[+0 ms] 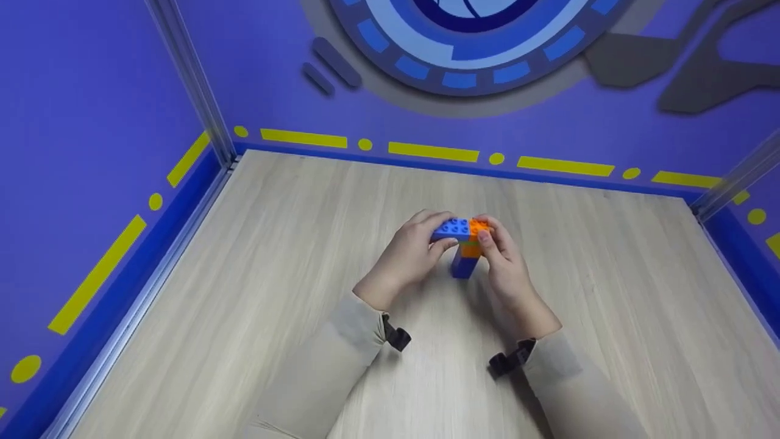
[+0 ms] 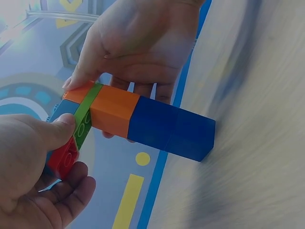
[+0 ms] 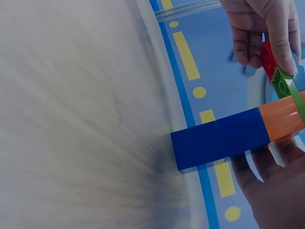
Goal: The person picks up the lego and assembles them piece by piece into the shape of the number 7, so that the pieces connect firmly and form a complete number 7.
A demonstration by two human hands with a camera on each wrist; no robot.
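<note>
A tower of toy building bricks stands on the table between both hands. Its base is dark blue bricks (image 2: 171,128), with an orange brick (image 2: 113,112) above them. A green brick (image 2: 82,126) crosses over that and juts out to the left. On top sit a blue studded brick (image 1: 454,227) and a second orange brick (image 1: 479,224), side by side. A red brick (image 2: 62,163) hangs under the jutting end. My left hand (image 1: 419,239) pinches the overhanging blue and red bricks between thumb and fingers. Around the orange upper part, my right hand (image 1: 507,265) grips with thumb and fingers.
The tower rests on a wood-grain table (image 1: 292,244). Blue-purple panels with yellow markings (image 1: 432,151) enclose the back and sides, joined by metal corner posts (image 1: 194,79). Each wrist wears a small black camera (image 1: 399,339).
</note>
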